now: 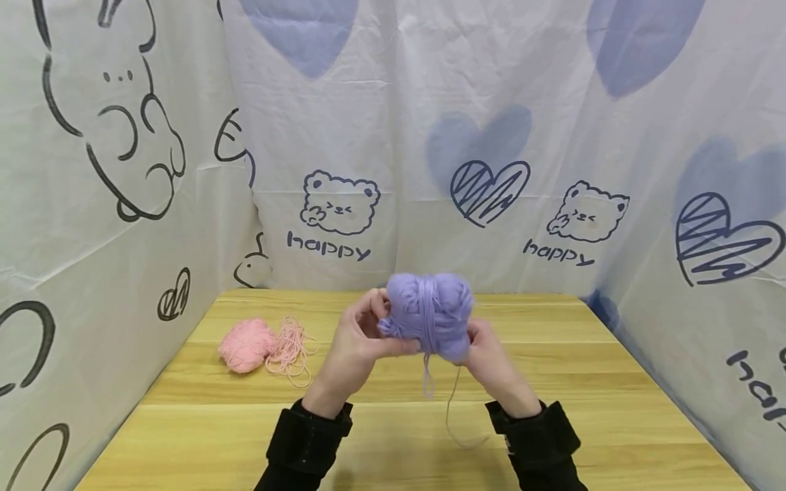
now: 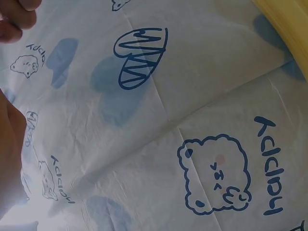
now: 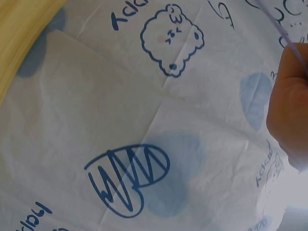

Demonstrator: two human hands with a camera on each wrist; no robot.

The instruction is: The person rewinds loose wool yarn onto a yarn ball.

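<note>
From the head camera we see both hands raised above the wooden table (image 1: 393, 436), holding a purple ball of yarn (image 1: 430, 320) between them. Our left hand (image 1: 359, 344) curls its fingers and thumb round the ball's left side, and our right hand (image 1: 491, 358) cups it from below and the right, fingers bent against it. A loose purple strand (image 1: 428, 375) hangs down from the ball, and a thinner thread (image 1: 454, 416) trails to the table. Well to the left on the table lies a pink ball of yarn (image 1: 248, 346) with a loose pink tangle (image 1: 291, 351) just beside it. The left wrist view shows only the printed cloth backdrop (image 2: 159, 120) and a blurred edge of skin; we cannot tell the grip there. The right wrist view shows the same cloth, with a purple thread crossing a finger (image 3: 288, 101).
</note>
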